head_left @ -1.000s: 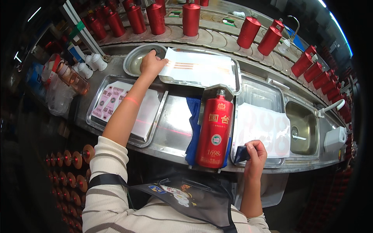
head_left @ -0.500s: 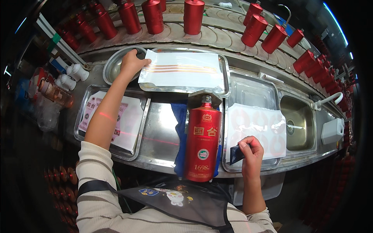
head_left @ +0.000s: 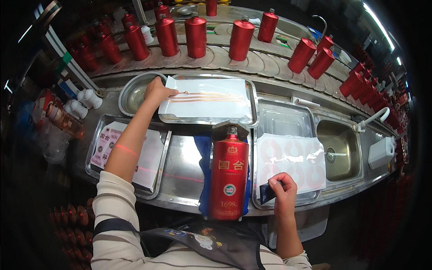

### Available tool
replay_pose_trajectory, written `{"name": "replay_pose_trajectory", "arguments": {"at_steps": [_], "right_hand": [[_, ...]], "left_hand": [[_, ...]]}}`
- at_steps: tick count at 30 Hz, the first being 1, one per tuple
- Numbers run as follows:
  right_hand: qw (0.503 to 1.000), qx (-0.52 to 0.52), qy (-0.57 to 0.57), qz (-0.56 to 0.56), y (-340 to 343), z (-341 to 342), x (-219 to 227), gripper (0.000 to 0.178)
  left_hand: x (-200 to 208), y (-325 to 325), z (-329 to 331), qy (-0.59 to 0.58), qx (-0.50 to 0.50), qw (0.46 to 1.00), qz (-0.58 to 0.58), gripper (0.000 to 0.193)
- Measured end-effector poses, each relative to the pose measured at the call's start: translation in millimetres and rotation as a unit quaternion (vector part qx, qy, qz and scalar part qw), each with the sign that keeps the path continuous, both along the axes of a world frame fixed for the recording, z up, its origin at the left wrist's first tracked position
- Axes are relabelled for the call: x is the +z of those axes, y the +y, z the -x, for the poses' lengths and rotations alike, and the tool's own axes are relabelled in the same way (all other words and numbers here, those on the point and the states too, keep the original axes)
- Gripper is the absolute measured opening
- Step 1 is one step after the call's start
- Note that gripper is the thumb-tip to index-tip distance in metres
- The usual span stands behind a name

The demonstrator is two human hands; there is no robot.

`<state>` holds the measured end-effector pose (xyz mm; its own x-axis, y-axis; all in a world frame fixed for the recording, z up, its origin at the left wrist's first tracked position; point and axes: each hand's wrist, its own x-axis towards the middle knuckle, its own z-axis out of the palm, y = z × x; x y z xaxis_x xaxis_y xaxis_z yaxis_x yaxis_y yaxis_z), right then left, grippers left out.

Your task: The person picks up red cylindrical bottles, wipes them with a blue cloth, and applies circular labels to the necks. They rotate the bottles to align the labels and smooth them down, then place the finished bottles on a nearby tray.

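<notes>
My left hand (head_left: 158, 91) reaches over the left edge of a white sheet (head_left: 204, 109) with several thin gold strips (head_left: 216, 97). Its thumb and finger seem pinched on the left end of one strip, which kinks up slightly there; the other fingers are curled out of sight. The sheet lies on a metal tray (head_left: 253, 101). In my right hand (head_left: 283, 191), closed between thumb and fingers, is a small dark flat piece (head_left: 266, 192) like a scraper. Between my arms a red bottle (head_left: 228, 189) rests on a blue cloth (head_left: 203, 153), its neck by a metal holder.
A round metal bowl (head_left: 126, 100) adjoins the tray. Left, another tray (head_left: 155, 189) holds printed pink labels. To the right, a sheet of ring-shaped labels (head_left: 292, 159) lies on a tray beside a sink (head_left: 337, 148). Red bottles (head_left: 195, 38) stand on a conveyor (head_left: 252, 65) behind.
The view has tilted up, showing more of the conveyor, whose bottles have shifted. My left thumb now meets the strip end. My right hand keeps the dark piece, tilted differently.
</notes>
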<state>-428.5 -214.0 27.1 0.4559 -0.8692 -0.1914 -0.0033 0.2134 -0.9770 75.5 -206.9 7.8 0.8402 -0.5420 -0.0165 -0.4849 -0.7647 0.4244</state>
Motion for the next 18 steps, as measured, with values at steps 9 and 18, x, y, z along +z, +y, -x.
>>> {"name": "replay_pose_trajectory", "arguments": {"at_steps": [9, 18], "right_hand": [[1.0, 0.019, 0.022, 0.008, -3, -8, 0, 0.005], [0.997, 0.049, 0.043, 0.027, -9, -2, 4, 0.01]], "left_hand": [[6, -3, 23, -0.17, -0.199, 0.953, 0.151, 0.036], [-29, -20, 17, -0.095, -0.314, 0.932, 0.152, 0.026]]}}
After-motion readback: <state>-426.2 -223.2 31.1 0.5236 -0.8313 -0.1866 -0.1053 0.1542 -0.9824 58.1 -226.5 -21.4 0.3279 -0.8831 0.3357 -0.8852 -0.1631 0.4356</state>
